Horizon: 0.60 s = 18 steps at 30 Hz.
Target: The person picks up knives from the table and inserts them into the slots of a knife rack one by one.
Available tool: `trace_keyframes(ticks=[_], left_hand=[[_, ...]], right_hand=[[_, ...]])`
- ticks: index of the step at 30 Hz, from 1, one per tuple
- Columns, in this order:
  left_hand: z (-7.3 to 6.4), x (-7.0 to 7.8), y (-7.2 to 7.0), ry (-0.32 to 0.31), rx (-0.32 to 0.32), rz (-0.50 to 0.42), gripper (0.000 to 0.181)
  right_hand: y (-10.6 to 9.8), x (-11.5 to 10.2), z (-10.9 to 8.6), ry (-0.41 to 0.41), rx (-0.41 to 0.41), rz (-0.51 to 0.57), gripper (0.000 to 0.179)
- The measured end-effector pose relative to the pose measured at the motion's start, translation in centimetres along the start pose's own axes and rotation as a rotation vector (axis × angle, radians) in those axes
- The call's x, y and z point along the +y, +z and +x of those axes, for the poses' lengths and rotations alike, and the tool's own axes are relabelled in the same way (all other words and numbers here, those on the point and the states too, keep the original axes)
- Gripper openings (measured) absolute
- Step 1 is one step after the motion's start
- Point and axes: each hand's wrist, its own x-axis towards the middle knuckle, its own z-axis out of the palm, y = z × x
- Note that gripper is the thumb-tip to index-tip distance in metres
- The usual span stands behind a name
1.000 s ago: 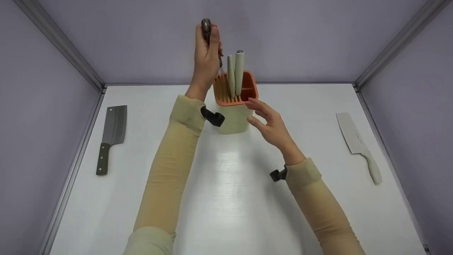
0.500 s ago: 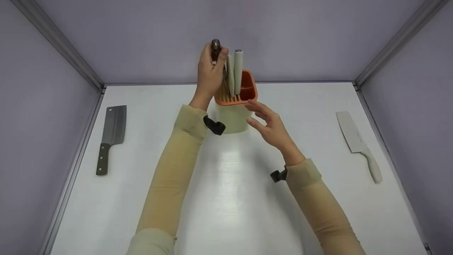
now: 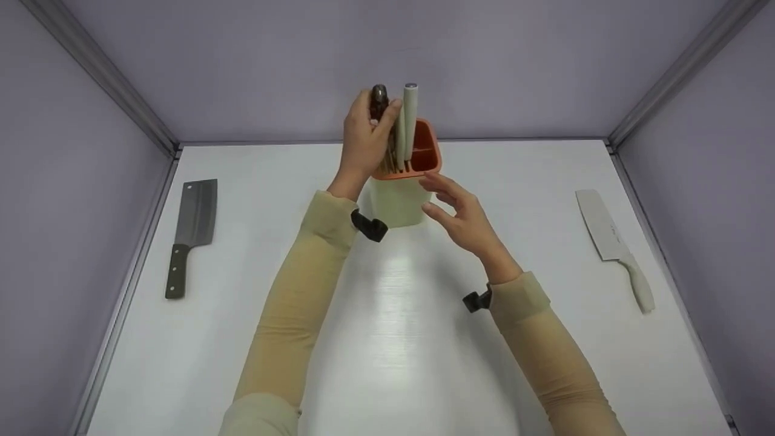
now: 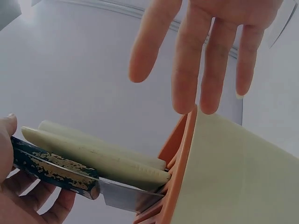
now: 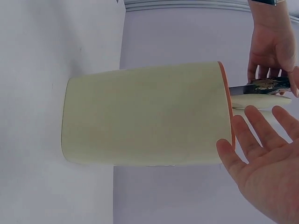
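A knife block [image 3: 399,203], pale green with an orange slotted top, stands upright at the table's back. My left hand [image 3: 365,136] grips a knife by its dark, worn handle [image 4: 56,170] above the slots. Only a short stretch of its blade [image 4: 128,193] shows between the handle and the orange top; the rest is hidden inside. Beside it, two pale green handles [image 3: 411,115] rise from the block. My right hand [image 3: 463,218] has its fingers extended and holds nothing, the fingertips right at the block's front right rim.
A cleaver [image 3: 197,212] with a dark riveted handle lies flat at the table's left. Over on the right lies a pale wide-bladed knife [image 3: 605,233]. Grey-violet walls [image 3: 387,54] enclose the white table [image 3: 387,339] at the back and sides.
My left hand has come down and slightly right, and the dark-handled knife has sunk deeper into the block. The right hand has stayed nearly still.
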Motion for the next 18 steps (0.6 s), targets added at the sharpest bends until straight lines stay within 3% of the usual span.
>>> trace_keyframes(ticks=[12,18], left_hand=[[0.2,-0.2,0.1,-0.032,-0.013,-0.005,0.026],[0.9,0.7,0.0,0.015,0.016,-0.013,0.023]], right_hand=[[0.2,0.8,-0.2,0.004,-0.006,0.017,0.052],[0.2,0.2,-0.4,0.019,-0.008,0.028,0.052]])
